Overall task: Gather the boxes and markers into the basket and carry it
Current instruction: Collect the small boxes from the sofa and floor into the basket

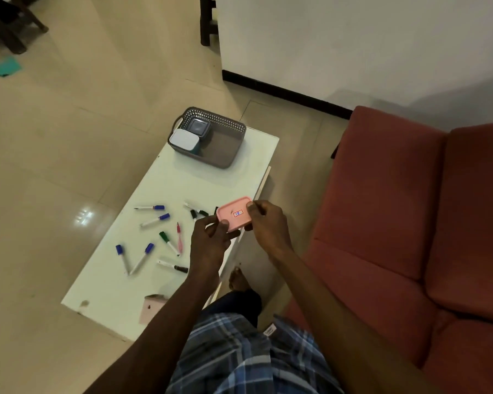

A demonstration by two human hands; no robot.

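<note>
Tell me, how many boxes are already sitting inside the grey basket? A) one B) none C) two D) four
C: the grey basket at the far end of the white table holds two boxes side by side, a white-lidded box and a dark grey box, while both hands, left hand and right hand, hold the pink box outside it.

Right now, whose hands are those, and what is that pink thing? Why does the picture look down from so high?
The camera sits on a person's head, so you see what they see. Their left hand and right hand together hold a pink box lid above a white table. Markers lie scattered on the table. At its far end stands a grey basket with two boxes already inside. A red sofa is beside them.
</note>
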